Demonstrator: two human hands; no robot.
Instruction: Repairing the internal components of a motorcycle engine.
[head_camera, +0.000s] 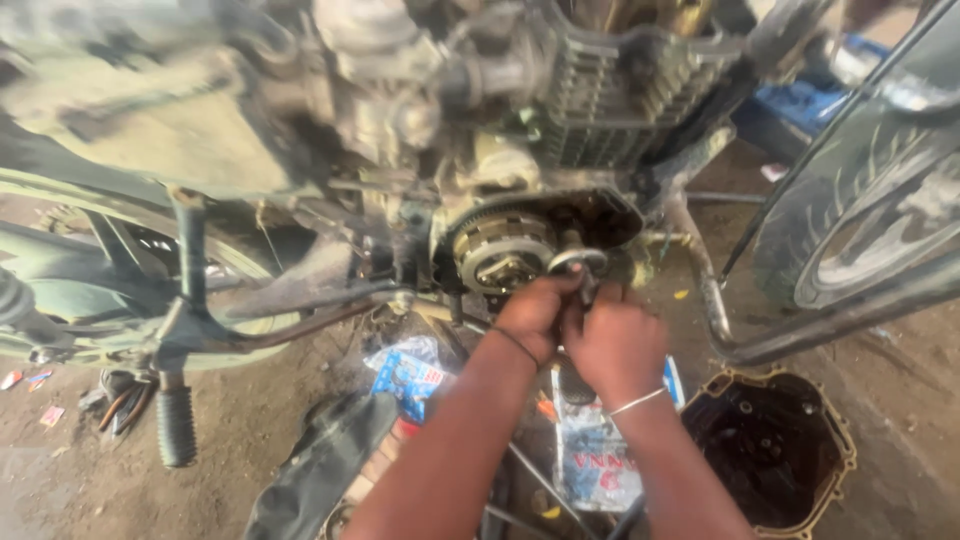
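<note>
Both hands were closed on a small metal part (578, 262) just right of the clutch (503, 252): left hand (535, 312) beside right hand (612, 340).

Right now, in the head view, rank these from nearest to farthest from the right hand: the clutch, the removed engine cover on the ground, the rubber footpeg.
1. clutch: just up and left of the right hand, on the engine.
2. engine cover: lower right, on the ground.
3. footpeg: far left, hanging low.
</note>
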